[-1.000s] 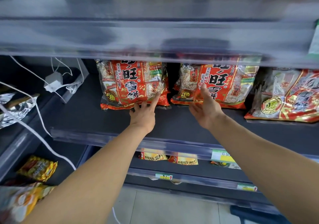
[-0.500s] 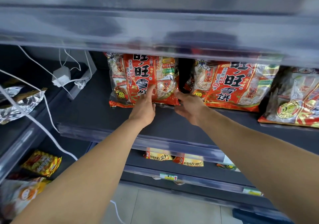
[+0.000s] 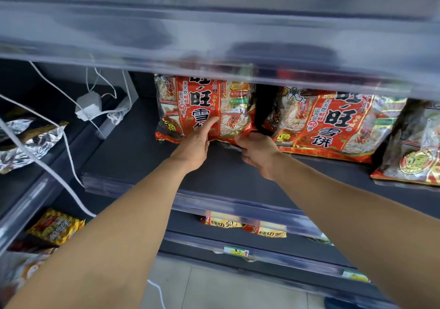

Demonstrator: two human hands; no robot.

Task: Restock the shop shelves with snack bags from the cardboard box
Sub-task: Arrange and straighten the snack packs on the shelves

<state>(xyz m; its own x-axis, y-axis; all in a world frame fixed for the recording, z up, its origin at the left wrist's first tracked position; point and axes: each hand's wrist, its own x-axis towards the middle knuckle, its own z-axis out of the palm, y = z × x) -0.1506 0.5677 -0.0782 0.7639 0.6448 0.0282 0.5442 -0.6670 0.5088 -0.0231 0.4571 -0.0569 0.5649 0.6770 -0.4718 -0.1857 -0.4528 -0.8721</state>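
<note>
"Red snack bag (image 3: 204, 111), the one at the left: where is it now?"

"It stands on the dark shelf (image 3: 133, 156), nearly upright. Its top is hidden behind the clear front strip of the upper shelf (image 3: 214, 46). From where I stand I see its printed front well."

"And the hands, do they hold it?"

"Yes, both of them. The left hand (image 3: 192, 146) is at the lower edge, with the thumb lying up along the printed front. Its other fingers go below the bag and I cannot see them. The right hand (image 3: 257, 151) has its fingers curled around the lower right corner of the same bag."

"What is beside it?"

"To the right there is a second red bag (image 3: 333, 123) with the same print, separated from the first by a dark gap and leaning more to the back. Further right is a third bag (image 3: 414, 156) with a round gold mark, only partly in sight."

"And on the left side?"

"White cables (image 3: 116, 115) run across there, and a white adapter (image 3: 89, 106) lies near the back of the shelf. A crumpled silver foil bag (image 3: 31, 142) lies on the neighbouring shelf. Lower down, two yellow bags (image 3: 221, 223) show under the front strip, and one yellow-red bag (image 3: 57, 229) lies at the lower left. A small price label (image 3: 235, 251) with a red arrow sits on the rail below, above the pale floor tiles (image 3: 214, 289)."
</note>
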